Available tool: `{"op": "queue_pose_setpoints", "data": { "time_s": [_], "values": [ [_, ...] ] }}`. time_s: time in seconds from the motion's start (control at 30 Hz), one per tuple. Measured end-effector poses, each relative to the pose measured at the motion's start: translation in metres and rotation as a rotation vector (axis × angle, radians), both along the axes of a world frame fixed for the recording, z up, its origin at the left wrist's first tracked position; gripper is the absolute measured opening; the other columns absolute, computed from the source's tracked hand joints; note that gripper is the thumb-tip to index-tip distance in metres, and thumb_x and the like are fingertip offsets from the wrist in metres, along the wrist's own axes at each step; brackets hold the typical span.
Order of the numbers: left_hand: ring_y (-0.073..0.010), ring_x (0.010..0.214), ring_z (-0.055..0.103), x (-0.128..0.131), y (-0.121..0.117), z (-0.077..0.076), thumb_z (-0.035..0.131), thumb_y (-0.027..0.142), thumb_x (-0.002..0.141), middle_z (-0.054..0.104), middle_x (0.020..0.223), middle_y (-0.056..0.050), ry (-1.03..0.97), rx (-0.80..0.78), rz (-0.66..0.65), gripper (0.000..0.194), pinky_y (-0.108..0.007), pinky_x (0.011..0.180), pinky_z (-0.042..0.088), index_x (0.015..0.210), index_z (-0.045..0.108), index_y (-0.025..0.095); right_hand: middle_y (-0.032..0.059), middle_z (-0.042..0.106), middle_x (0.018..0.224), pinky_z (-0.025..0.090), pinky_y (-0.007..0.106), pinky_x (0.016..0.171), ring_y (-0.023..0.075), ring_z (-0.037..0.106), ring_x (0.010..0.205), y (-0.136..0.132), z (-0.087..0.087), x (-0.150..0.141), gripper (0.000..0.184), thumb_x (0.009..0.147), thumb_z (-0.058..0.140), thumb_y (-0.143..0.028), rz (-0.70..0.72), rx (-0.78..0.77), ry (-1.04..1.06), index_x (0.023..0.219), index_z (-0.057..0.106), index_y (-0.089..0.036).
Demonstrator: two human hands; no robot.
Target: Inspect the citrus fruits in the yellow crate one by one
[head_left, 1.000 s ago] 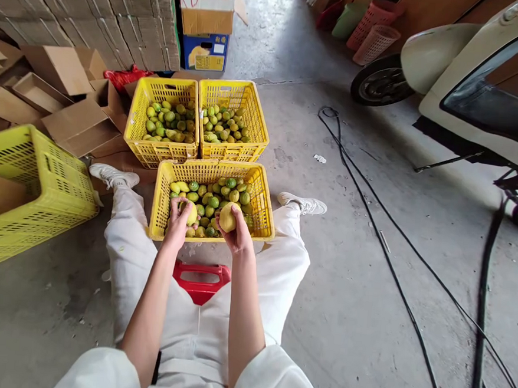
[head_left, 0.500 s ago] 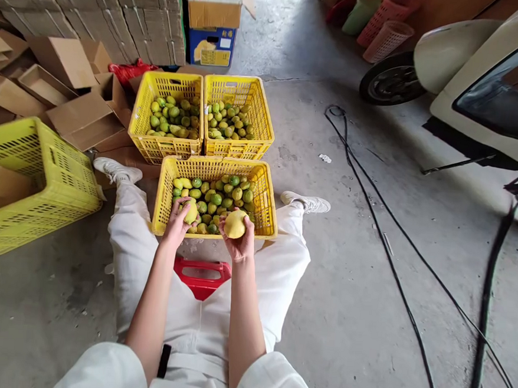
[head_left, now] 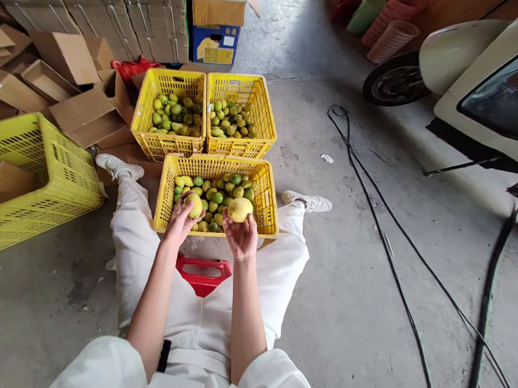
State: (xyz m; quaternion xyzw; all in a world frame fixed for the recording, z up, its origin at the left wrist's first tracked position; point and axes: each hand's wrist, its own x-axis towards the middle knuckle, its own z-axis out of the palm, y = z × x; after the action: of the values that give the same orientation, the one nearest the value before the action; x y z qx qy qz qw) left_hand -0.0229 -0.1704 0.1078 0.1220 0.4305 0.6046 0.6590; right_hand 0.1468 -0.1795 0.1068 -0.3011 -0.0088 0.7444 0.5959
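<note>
Both arms (head_left: 249, 311) extend forward: the left hand (head_left: 178, 219) curls around a yellow-green fruit (head_left: 194, 206), while the right hand (head_left: 242, 238), palm up, grips a yellow fruit (head_left: 240, 210), both above the front crate's (head_left: 265, 201) near edge.

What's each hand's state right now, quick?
Left hand: closed, holding a greenish-yellow lemon.
Right hand: closed, holding a pale yellow lemon.
</note>
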Motion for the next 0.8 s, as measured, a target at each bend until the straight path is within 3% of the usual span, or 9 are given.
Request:
{"op": "queue_pose_setpoints", "data": {
  "time_s": [0.13, 0.23, 0.3, 0.43, 0.57, 0.67, 0.8],
  "values": [
    [-0.0115, 0.070, 0.064, 0.004, -0.002, -0.005, 0.083, 0.026, 0.068, 0.062, 0.093, 0.000, -0.010, -0.012, 0.007, 0.042, -0.019, 0.053, 0.045, 0.102, 0.057, 0.026, 0.0017, 0.072, 0.106, 0.059, 0.030, 0.090, 0.0165, 0.068, 0.101, -0.002, -0.007, -0.004, 0.036, 0.074, 0.076, -0.036, -0.008, -0.032, 0.082, 0.107, 0.064, -0.025],
    [-0.0108, 0.065, 0.062, 0.006, -0.003, -0.011, 0.081, 0.027, 0.069, 0.064, 0.087, 0.000, -0.044, -0.043, 0.006, 0.038, -0.017, 0.048, 0.040, 0.097, 0.055, 0.025, 0.0014, 0.072, 0.102, 0.061, 0.027, 0.076, 0.0153, 0.068, 0.087, -0.002, -0.015, -0.006, 0.033, 0.075, 0.075, -0.032, 0.072, -0.090, -0.017, 0.104, 0.062, -0.024],
    [-0.0136, 0.068, 0.065, 0.005, -0.003, -0.014, 0.076, 0.033, 0.074, 0.066, 0.086, -0.002, -0.066, -0.093, -0.003, 0.031, -0.019, 0.051, 0.044, 0.097, 0.056, 0.024, -0.0002, 0.072, 0.096, 0.061, 0.031, 0.073, 0.0174, 0.069, 0.083, -0.001, -0.018, -0.006, 0.034, 0.077, 0.074, -0.035, 0.097, -0.121, -0.094, 0.107, 0.060, -0.027],
    [-0.0234, 0.096, 0.070, 0.003, -0.003, -0.012, 0.065, 0.036, 0.079, 0.070, 0.096, -0.007, -0.114, -0.107, -0.006, 0.032, -0.032, 0.072, 0.057, 0.107, 0.061, 0.021, 0.0013, 0.071, 0.106, 0.059, 0.046, 0.086, 0.0259, 0.069, 0.104, -0.001, -0.014, -0.005, 0.044, 0.076, 0.067, -0.036, 0.111, -0.043, -0.046, 0.119, 0.058, -0.031],
    [-0.0226, 0.109, 0.065, 0.004, -0.004, -0.008, 0.072, 0.028, 0.076, 0.070, 0.105, -0.006, -0.114, -0.047, 0.062, 0.030, -0.032, 0.083, 0.056, 0.104, 0.064, 0.021, 0.0024, 0.071, 0.111, 0.057, 0.047, 0.089, 0.0258, 0.069, 0.107, -0.002, -0.008, -0.002, 0.046, 0.076, 0.065, -0.031, 0.122, 0.013, -0.034, 0.121, 0.058, -0.031],
    [-0.0162, 0.089, 0.065, 0.005, -0.005, -0.005, 0.076, 0.025, 0.073, 0.067, 0.098, -0.004, -0.107, -0.044, 0.071, 0.027, -0.023, 0.067, 0.053, 0.097, 0.065, 0.020, 0.0004, 0.072, 0.100, 0.060, 0.040, 0.085, 0.0208, 0.070, 0.092, -0.004, -0.007, -0.001, 0.044, 0.077, 0.069, -0.038, 0.089, -0.011, -0.031, 0.119, 0.061, -0.030],
    [-0.0082, 0.061, 0.054, 0.007, -0.005, -0.005, 0.076, 0.024, 0.069, 0.061, 0.082, -0.001, -0.133, -0.090, -0.001, 0.024, -0.016, 0.046, 0.036, 0.086, 0.059, 0.020, -0.0008, 0.073, 0.098, 0.062, 0.038, 0.081, 0.0187, 0.070, 0.087, -0.005, -0.010, -0.002, 0.041, 0.074, 0.073, -0.035, 0.086, -0.024, 0.010, 0.113, 0.061, -0.029]
  ]
}}
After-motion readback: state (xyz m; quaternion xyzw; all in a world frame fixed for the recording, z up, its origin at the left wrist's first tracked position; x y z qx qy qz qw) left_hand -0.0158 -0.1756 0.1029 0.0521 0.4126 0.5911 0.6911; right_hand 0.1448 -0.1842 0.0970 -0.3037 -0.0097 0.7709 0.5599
